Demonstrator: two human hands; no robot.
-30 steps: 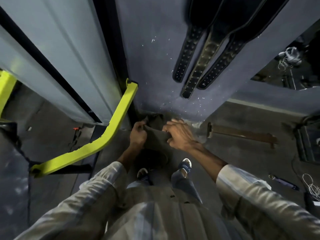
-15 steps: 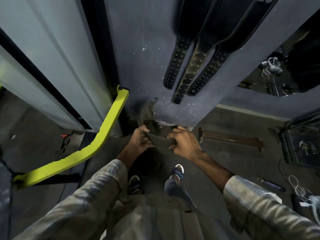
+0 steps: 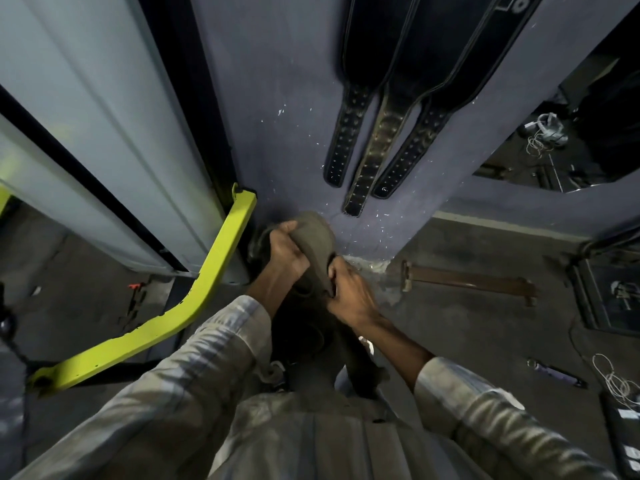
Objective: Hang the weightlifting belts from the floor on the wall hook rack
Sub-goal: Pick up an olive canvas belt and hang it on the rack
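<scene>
At the foot of the grey wall [image 3: 277, 98], in the head view, both hands hold a worn grey-brown belt [image 3: 317, 237] — the left hand [image 3: 285, 251] curled round its upper fold, the right hand [image 3: 349, 292] gripping lower down. Three black belts [image 3: 377, 133] hang on the wall above — a yellow-green bar [image 3: 207, 282] slants at left.

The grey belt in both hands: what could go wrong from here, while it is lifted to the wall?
1. The grey belt hangs down past the right hand toward the feet; the loose end might catch or trip.
2. Three black belts already crowd the wall above, so a free hook may be hard to reach; the rack itself is out of view.
</scene>
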